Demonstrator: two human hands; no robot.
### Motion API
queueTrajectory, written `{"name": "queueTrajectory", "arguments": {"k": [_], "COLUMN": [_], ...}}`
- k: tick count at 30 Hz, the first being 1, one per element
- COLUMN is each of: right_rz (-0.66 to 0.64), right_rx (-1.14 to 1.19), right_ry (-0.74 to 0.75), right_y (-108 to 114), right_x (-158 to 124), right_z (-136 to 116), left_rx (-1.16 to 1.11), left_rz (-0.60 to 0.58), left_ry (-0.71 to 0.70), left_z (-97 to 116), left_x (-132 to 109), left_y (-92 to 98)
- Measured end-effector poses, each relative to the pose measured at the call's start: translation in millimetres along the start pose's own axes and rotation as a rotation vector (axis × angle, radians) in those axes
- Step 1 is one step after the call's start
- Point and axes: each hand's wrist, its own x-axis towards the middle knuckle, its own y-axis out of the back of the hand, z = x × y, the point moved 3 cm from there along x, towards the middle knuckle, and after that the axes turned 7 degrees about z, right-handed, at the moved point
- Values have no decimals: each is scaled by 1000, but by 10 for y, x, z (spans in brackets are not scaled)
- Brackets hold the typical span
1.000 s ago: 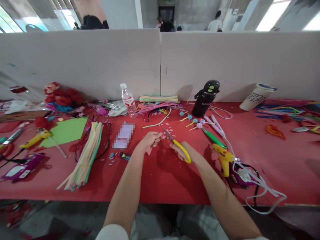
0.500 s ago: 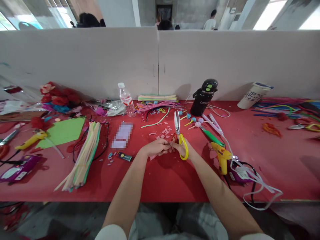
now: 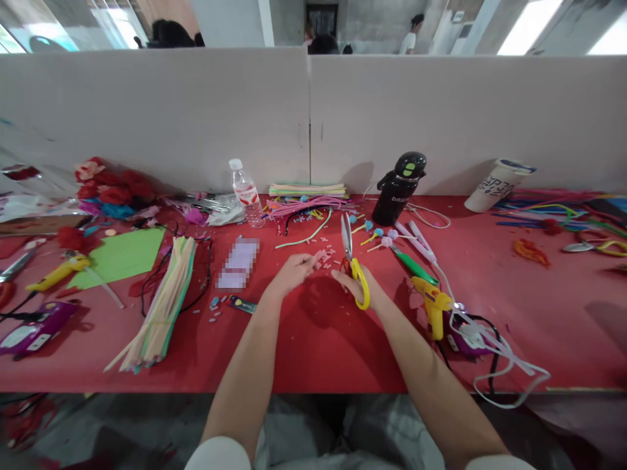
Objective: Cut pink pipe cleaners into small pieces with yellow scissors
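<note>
My right hand (image 3: 360, 285) is closed around scissors (image 3: 361, 285) with yellow handles, their blades pointing away from me. My left hand (image 3: 294, 273) lies to the left of them, its fingers drawn together at the edge of a scatter of small pink pieces (image 3: 323, 258). Pink shows at those fingertips, but whether a piece is pinched there is hard to make out. The two hands are apart, with red table (image 3: 333, 352) between them. Behind the blades lie short stems with blue and lilac pom-poms (image 3: 379, 233).
At the right are a yellow glue gun (image 3: 434, 307), a green-handled tool (image 3: 415, 267) and a white cord. A black bottle (image 3: 393, 196) and a clear plastic bottle (image 3: 248, 196) stand behind. On the left lie a bundle of pipe cleaners (image 3: 164, 307) and green paper (image 3: 122, 258).
My hands, together before, have parted. The left moved away from me and leftward to the pink pieces. The scissors stay in my right hand at nearly the same spot.
</note>
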Motion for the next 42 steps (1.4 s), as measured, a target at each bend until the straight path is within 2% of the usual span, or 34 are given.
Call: {"name": "queueTrajectory", "arguments": {"k": [3,6,12,20,25,35,42], "right_rz": [-136,-215,-171,-140,-158,-251,-277], "right_rx": [-48,-110,-313,-394,-339,-204,-196], "right_ry": [-22,-7,-19,39,29,-28,-43], "right_y": [17,26,49,54,30,-34,-17], "right_x": [-80,-146,-169,-166,-166,-234,-296], "right_z": [-47,-51,33,-7,19,24,4], "left_rx": [-105,-186,-201,-109,-8,-23,-64], "left_rz": [167,236,289,230,174,128,79], "left_ry": [-35,-24,-55,-127,-163,-114,-64], "left_z": [-53,-91,-81,-19,14,76,78], "left_x": [82,112,100,83,64,24,19], "left_y": [160,255,271,164,91,69,56]}}
